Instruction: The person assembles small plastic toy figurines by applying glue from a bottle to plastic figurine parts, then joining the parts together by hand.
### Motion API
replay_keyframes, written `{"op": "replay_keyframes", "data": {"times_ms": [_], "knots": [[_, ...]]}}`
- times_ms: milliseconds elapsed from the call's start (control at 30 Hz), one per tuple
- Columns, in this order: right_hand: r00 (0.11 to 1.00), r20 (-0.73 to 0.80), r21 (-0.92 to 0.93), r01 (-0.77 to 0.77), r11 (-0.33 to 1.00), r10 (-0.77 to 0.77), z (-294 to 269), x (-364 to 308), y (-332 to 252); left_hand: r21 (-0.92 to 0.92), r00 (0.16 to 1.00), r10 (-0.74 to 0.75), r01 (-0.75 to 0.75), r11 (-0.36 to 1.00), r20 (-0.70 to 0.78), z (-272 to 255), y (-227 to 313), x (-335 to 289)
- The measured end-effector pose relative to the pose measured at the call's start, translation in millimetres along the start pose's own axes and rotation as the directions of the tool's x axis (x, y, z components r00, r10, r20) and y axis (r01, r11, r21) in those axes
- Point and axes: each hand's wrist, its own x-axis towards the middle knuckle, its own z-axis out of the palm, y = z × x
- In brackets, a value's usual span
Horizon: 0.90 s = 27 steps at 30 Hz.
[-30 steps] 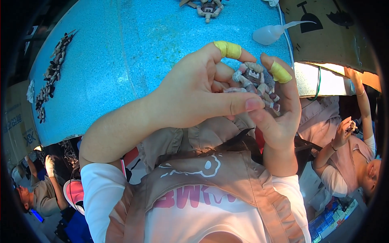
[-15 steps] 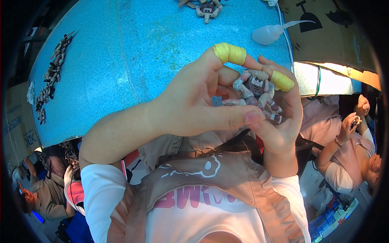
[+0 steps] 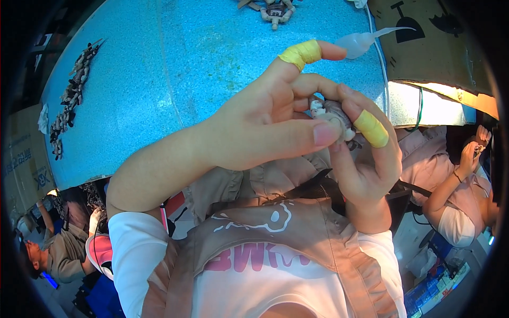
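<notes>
A speckled turquoise worktable (image 3: pixel 175 79) fills the background above both hands, with a brown corrugated cardboard box (image 3: pixel 440 47) standing beyond its right end. Far to the left of the hands, a long row of small grey-and-tan toy figures (image 3: pixel 71 93) lies along the table edge, apparently a batch already handled, though whether they are finished cannot be told. Above the hands, at the table's far edge, one more small tan jointed toy figure (image 3: pixel 275 9) lies alone. The left hand (image 3: pixel 265 124) reaches across from the lower left, a yellow tape wrap (image 3: pixel 301 53) on its raised index finger, its thumb and curled fingers pressed on a small grey-and-cream plastic toy figure (image 3: pixel 334 114) held in the air between the two hands, just above the person's chest. The right hand (image 3: pixel 366 159) meets it from below, a second yellow tape band (image 3: pixel 372 129) on one finger, its fingertips closed on the same figure; the piece looks to be mid-assembly, the work on it not yet complete. Just above the right hand, a translucent plastic squeeze bottle with a long thin nozzle (image 3: pixel 363 41) lies on its side on the table; what it holds cannot be made out. At far right, a seated co-worker's hands (image 3: pixel 472 153) are raised together.
</notes>
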Motion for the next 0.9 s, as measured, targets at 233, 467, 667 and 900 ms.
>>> {"op": "replay_keyframes", "data": {"times_ms": [233, 467, 667, 900], "knots": [[1.000, -0.005, -0.045, -0.012, 0.999, 0.012, 0.8, -1.7, -0.6, -0.038, 1.000, 0.017, -0.016, 0.999, 0.021, -0.4, -3.3, 0.1], [1.000, -0.019, -0.077, 0.006, 0.997, -0.008, 6.3, -3.1, -2.7, 0.047, 0.999, 0.043, -0.044, 0.998, 0.027, -1.9, -4.3, 0.0], [1.000, -0.029, 0.012, 0.002, 1.000, -0.002, 10.5, -4.4, -3.7, 0.180, 0.987, 0.151, -0.159, 0.971, 0.058, -2.7, -5.9, -1.4], [0.990, 0.118, 0.048, -0.084, 0.995, 0.078, 4.7, -0.4, -3.0, 0.571, 0.900, 0.396, -0.425, 0.702, 0.184, -7.6, -3.6, 3.3]]}}
